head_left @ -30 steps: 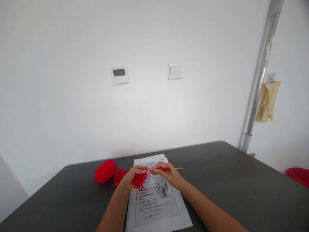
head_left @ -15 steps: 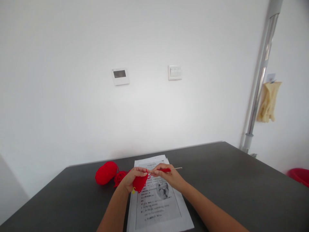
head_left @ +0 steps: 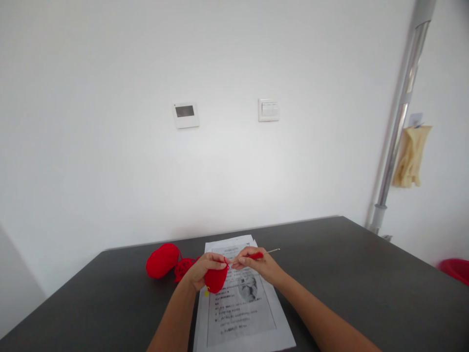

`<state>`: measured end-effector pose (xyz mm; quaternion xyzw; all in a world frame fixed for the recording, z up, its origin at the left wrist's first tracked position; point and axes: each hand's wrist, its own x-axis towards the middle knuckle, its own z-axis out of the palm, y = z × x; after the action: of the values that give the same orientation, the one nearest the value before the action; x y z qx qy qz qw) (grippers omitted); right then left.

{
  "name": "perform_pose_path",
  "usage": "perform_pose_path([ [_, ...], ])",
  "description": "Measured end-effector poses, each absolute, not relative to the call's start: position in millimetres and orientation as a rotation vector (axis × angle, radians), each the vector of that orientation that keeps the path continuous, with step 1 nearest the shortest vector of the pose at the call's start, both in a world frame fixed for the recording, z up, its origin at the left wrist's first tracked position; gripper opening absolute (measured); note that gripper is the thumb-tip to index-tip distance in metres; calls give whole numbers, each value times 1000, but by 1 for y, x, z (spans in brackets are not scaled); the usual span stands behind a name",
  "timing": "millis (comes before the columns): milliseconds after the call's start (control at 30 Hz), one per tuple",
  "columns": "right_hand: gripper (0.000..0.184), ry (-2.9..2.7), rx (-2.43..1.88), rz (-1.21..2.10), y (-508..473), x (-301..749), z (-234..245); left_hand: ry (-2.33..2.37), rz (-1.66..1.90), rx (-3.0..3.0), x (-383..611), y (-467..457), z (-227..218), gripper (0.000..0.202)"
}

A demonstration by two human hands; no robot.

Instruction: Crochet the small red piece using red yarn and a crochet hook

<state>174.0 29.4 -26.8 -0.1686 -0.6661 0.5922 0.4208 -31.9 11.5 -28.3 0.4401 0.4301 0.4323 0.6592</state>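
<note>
My left hand point(head_left: 200, 271) is closed on a small red crochet piece point(head_left: 216, 279), held just above a printed paper sheet point(head_left: 240, 313). My right hand point(head_left: 258, 266) pinches a crochet hook point(head_left: 258, 254) with a red grip and thin metal shaft, its tip at the edge of the red piece. A ball of red yarn point(head_left: 162, 260) lies on the dark table point(head_left: 348, 274) to the left of my hands, with another small red crochet piece point(head_left: 183, 268) beside it.
A white wall with a small display panel point(head_left: 185, 115) and a light switch point(head_left: 268, 109) stands behind the table. A metal pole point(head_left: 399, 122) rises at the right, yellow gloves point(head_left: 410, 156) hang next to it, and a red tub point(head_left: 454, 270) sits low at the right edge.
The hook's free end has tilted slightly upward in my right hand. The dangling yarn loops under the red piece have drawn in. The view has shifted a little.
</note>
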Motion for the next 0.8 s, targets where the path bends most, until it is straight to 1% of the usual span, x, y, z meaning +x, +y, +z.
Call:
perform_pose_path([
  [100,25,-1804,-447,1375,28,179,-24,983,939,1015,-32,11,-28,17],
  [167,23,-1842,-440,1360,28,181,-23,972,918,1022,-32,11,-29,17],
  [333,25,-1701,-344,1569,28,181,-20,926,881,1052,-32,11,-30,19],
  [433,27,-1656,-360,1575,27,179,-19,927,908,1041,-31,10,-31,23],
  [633,27,-1683,-421,1450,29,180,-20,1015,1025,1009,-23,11,-31,29],
  [800,22,-1921,-426,1185,30,185,-18,1014,985,1043,-26,11,-26,30],
])
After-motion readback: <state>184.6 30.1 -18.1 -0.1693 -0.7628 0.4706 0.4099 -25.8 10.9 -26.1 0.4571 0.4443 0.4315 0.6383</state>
